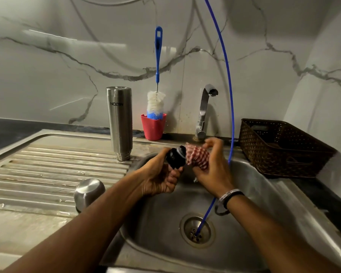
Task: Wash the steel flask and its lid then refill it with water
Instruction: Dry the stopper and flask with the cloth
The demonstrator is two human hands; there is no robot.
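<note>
The steel flask [119, 123] stands upside down on the ribbed drainboard, left of the sink bowl. Over the bowl's back edge my left hand [161, 174] grips the flask's black inner lid [176, 157], its grey threaded end turned to the right. My right hand [213, 170] holds a red-and-white checked cloth [198, 157] pressed against that end of the lid. A steel cup-shaped outer cap [89, 192] rests mouth down on the drainboard near my left forearm.
The tap [204, 111] rises behind the steel sink [165, 223]; no water runs from it. A thin blue hose [227, 95] curves down into the drain. A bottle brush [157, 81] stands in a red cup [153, 128]. A brown woven basket [280, 148] sits at the right.
</note>
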